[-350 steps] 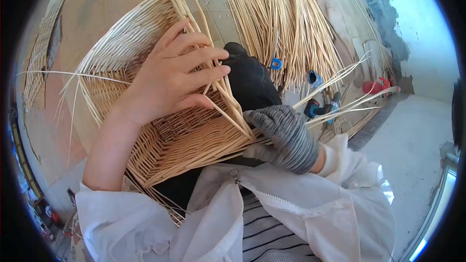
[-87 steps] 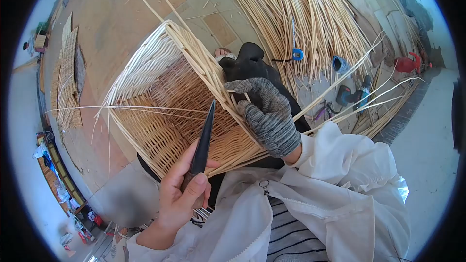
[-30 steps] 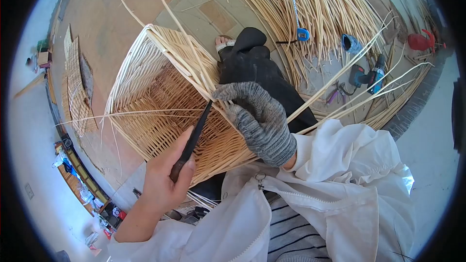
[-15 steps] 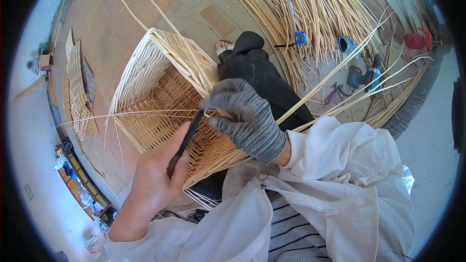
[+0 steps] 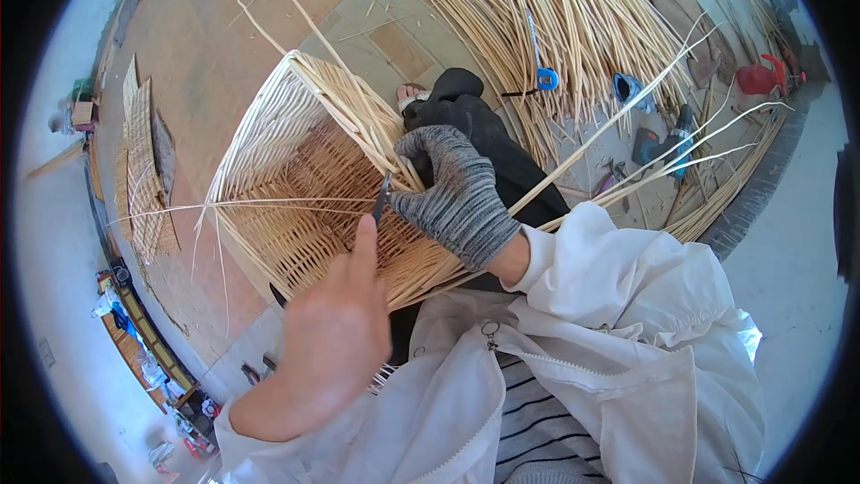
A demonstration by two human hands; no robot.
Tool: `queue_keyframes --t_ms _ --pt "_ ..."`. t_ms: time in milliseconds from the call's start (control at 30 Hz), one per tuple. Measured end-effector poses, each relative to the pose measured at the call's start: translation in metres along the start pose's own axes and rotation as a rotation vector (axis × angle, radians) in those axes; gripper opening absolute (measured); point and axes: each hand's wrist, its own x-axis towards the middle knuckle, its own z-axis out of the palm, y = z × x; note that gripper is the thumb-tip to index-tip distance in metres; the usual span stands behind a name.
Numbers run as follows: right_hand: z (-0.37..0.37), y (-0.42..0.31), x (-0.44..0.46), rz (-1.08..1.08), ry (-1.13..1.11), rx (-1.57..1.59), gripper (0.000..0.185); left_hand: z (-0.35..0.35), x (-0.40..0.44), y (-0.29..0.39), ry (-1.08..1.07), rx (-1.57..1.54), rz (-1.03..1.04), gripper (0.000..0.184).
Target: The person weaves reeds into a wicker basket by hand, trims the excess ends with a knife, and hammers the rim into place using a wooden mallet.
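A woven wicker basket (image 5: 296,175) rests tilted across the lap, its opening facing left. My left hand (image 5: 336,341), bare, is closed around a knife (image 5: 381,200). Its index finger lies along the dark blade, whose tip meets the basket's rim. My right hand (image 5: 461,202), in a grey knitted glove, grips that rim, thumb inside and fingers curled over the outer side. Long loose willow rods (image 5: 618,121) stick out from the basket to the upper right. Others stick out at the upper left, and a thin pair crosses the opening.
A big bundle of peeled rods (image 5: 537,18) lies on the floor ahead. Near it are a blue tape measure (image 5: 546,79), a cordless drill (image 5: 683,139), pliers (image 5: 609,179) and a red container (image 5: 760,78). A woven panel (image 5: 143,161) lies at left.
My left hand has turned and moved right, its index finger now stretched along the blade. My right hand has shifted slightly, its thumb and fingers now spread around the rim.
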Motion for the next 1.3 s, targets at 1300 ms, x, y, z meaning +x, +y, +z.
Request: queue_keyframes --t_ms 1300 --pt "-0.036 -0.004 -0.026 -0.311 -0.173 -0.431 0.023 0.102 0.056 -0.04 0.349 -1.657 -0.441 0.035"
